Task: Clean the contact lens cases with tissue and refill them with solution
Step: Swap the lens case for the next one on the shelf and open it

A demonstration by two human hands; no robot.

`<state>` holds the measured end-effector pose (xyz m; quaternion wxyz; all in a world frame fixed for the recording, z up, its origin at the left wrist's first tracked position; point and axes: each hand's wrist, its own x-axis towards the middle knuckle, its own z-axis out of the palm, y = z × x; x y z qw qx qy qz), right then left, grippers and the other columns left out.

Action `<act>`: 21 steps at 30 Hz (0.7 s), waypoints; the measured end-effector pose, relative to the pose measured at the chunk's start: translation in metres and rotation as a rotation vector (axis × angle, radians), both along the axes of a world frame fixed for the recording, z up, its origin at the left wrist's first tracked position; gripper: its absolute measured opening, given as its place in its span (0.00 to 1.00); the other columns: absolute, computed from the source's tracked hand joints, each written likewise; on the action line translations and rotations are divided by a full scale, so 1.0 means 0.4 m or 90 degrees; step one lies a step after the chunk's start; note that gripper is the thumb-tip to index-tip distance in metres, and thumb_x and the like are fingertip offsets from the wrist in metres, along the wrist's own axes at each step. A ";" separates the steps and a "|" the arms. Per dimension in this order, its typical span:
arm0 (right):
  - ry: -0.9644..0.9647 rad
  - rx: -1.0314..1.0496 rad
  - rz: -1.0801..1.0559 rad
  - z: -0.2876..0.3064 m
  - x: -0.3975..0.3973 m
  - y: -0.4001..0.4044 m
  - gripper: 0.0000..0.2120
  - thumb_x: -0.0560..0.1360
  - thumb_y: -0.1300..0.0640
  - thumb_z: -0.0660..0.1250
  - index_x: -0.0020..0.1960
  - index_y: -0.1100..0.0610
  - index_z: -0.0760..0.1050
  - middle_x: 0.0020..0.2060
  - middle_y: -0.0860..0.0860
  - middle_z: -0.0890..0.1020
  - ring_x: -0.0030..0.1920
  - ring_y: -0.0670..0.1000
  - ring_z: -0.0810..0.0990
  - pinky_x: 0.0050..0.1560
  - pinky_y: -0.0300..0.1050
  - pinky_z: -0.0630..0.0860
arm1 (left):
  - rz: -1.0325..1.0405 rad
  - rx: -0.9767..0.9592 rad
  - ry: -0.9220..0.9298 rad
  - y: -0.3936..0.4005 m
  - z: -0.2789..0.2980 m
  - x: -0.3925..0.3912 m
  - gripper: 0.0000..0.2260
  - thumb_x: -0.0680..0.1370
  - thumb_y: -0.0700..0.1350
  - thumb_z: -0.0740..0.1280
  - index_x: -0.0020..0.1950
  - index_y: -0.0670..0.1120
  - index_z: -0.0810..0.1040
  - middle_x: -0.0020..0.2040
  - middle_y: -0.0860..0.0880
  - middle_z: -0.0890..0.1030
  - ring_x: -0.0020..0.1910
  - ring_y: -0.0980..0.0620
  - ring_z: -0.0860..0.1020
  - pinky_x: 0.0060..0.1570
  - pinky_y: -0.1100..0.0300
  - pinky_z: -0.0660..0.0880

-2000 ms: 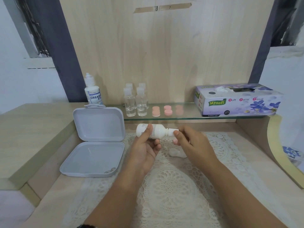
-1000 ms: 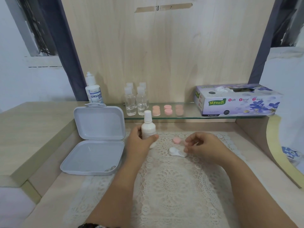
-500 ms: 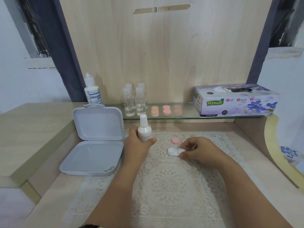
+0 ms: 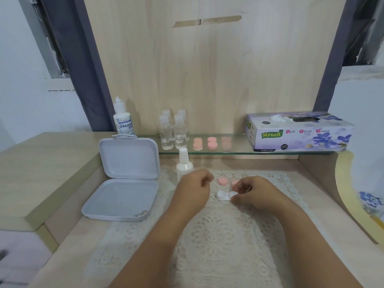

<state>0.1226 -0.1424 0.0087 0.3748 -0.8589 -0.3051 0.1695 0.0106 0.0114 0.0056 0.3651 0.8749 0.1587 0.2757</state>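
Observation:
A white contact lens case [image 4: 223, 195] lies on the lace mat [image 4: 218, 231]. My right hand [image 4: 252, 193] pinches its right end. Two pink caps sit just behind it: one [image 4: 222, 181] fully in view, the other [image 4: 234, 182] partly hidden by my right hand. The white solution bottle [image 4: 184, 164] stands upright on the mat, behind my left hand [image 4: 192, 190]. That hand is off the bottle, fingers loosely curled and holding nothing. The tissue box [image 4: 299, 132] lies on the glass shelf at the right.
An open white plastic box [image 4: 124, 177] sits left of the mat. On the glass shelf [image 4: 236, 149] stand several small clear bottles [image 4: 173, 132] and pink cases [image 4: 212, 142]. A larger labelled solution bottle [image 4: 123, 118] stands at the back left. A mirror edge [image 4: 353, 196] curves at the right.
My left hand set the solution bottle upright on the mat and has let go of it. My right hand came down onto the white lens case and holds its right end.

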 end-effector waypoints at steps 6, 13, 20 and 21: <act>0.018 0.007 0.000 -0.006 0.003 0.002 0.06 0.66 0.57 0.75 0.41 0.50 0.81 0.36 0.47 0.83 0.31 0.42 0.78 0.33 0.37 0.73 | -0.068 0.056 0.274 -0.003 0.033 0.089 0.26 0.75 0.28 0.57 0.70 0.47 0.72 0.70 0.47 0.72 0.65 0.48 0.73 0.61 0.58 0.70; 0.026 0.018 -0.002 -0.006 0.006 0.003 0.05 0.66 0.57 0.75 0.40 0.50 0.81 0.34 0.45 0.82 0.28 0.39 0.77 0.30 0.33 0.70 | 0.025 -0.066 0.530 -0.004 0.032 0.227 0.22 0.80 0.55 0.62 0.70 0.46 0.70 0.70 0.47 0.72 0.66 0.46 0.72 0.59 0.55 0.69; 0.022 0.020 -0.007 -0.010 0.007 0.002 0.04 0.66 0.56 0.74 0.39 0.50 0.81 0.38 0.46 0.84 0.34 0.44 0.80 0.35 0.38 0.73 | -0.027 0.171 0.300 0.023 0.007 0.154 0.11 0.80 0.39 0.62 0.61 0.43 0.78 0.57 0.45 0.79 0.56 0.45 0.78 0.54 0.55 0.75; 0.022 0.019 -0.007 -0.011 0.007 0.002 0.04 0.66 0.56 0.74 0.39 0.50 0.81 0.38 0.46 0.84 0.34 0.44 0.80 0.35 0.38 0.73 | -0.041 0.181 0.247 0.016 0.007 0.123 0.12 0.80 0.39 0.61 0.61 0.43 0.78 0.57 0.44 0.79 0.56 0.45 0.78 0.56 0.52 0.75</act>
